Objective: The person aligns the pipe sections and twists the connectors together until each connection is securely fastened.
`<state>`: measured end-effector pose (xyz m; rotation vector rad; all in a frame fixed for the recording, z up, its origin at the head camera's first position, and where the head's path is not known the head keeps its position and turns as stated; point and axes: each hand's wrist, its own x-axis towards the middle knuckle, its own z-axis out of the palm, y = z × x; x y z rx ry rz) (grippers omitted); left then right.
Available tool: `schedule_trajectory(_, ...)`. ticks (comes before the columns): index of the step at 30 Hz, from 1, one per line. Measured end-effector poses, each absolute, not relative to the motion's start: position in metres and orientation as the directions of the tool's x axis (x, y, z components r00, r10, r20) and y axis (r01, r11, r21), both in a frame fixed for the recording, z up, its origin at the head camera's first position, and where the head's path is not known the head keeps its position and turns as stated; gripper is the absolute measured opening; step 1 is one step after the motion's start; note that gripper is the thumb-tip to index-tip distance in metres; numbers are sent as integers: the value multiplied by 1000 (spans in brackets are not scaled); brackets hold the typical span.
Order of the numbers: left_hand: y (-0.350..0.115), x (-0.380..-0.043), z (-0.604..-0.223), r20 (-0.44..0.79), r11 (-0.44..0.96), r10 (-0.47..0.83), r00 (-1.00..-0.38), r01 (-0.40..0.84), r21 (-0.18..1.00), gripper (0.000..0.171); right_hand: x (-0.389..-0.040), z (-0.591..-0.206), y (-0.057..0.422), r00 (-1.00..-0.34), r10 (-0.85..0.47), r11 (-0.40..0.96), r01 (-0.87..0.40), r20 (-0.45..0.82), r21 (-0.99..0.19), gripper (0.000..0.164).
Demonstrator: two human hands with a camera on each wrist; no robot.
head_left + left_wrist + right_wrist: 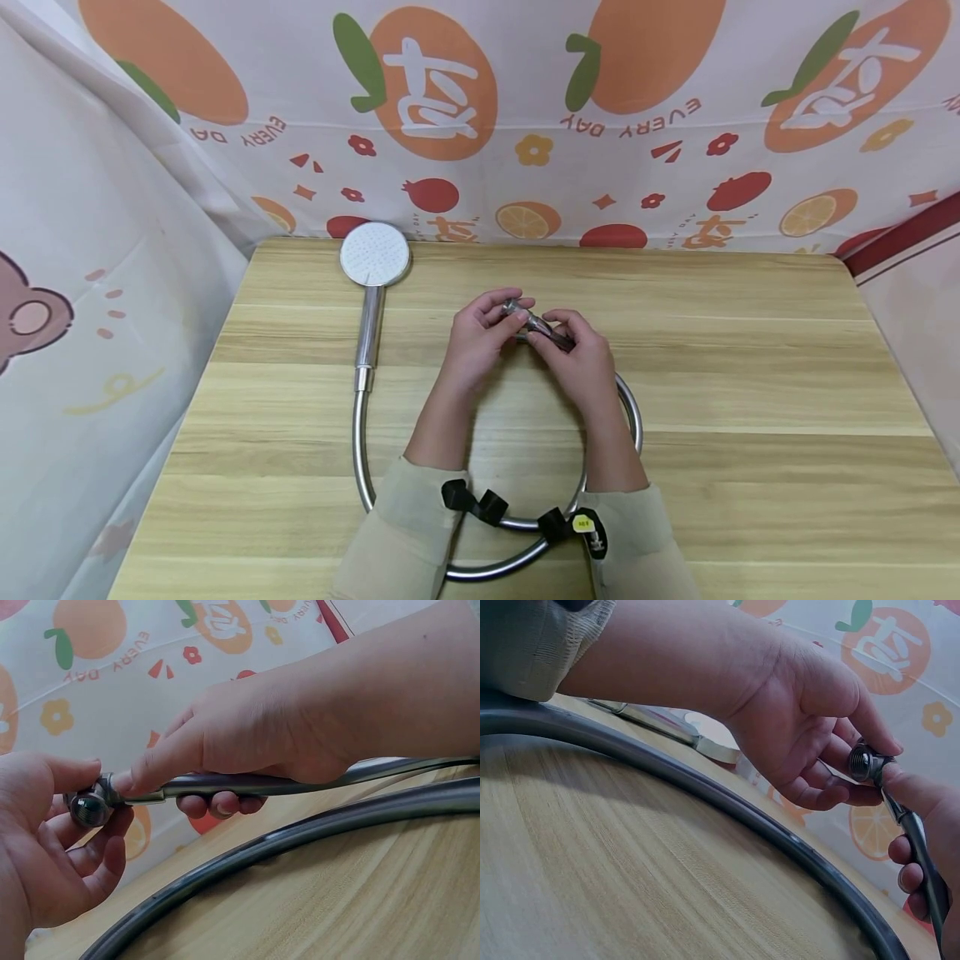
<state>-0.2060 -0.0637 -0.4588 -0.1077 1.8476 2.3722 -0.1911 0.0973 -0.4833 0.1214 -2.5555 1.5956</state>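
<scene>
My left hand (476,337) pinches a small shiny metal fitting (513,307) between thumb and fingers. In the right wrist view the fitting shows a round opening with threads (861,763). My right hand (587,358) grips the end of a grey metal shower hose (255,784), its fingers curled beneath it and its thumb tip close against the fitting. Hose end and fitting meet between the two hands, partly covered by fingertips. At the hose's other end, a shower head (375,255) with a round white face and silver handle lies left of my hands.
The hose loops across the wooden table (765,400) and passes under both forearms. Black straps (491,507) sit at the sleeve cuffs. A fruit-printed cloth (540,175) hangs along the table's back edge, and another pale cloth (112,250) hangs on the left.
</scene>
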Motion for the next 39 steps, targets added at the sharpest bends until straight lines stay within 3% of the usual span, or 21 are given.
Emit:
schedule_trajectory(24,-65,-205,-459,-146,-165,58,-988,-153,974,28,-191,-482,97,-992,10,466,-104,122,-879,39)
schedule_trajectory(39,-64,-207,-459,-191,-131,17,-981,-192,973,34,-192,-481,96,-978,84,439,-135,190,-888,37)
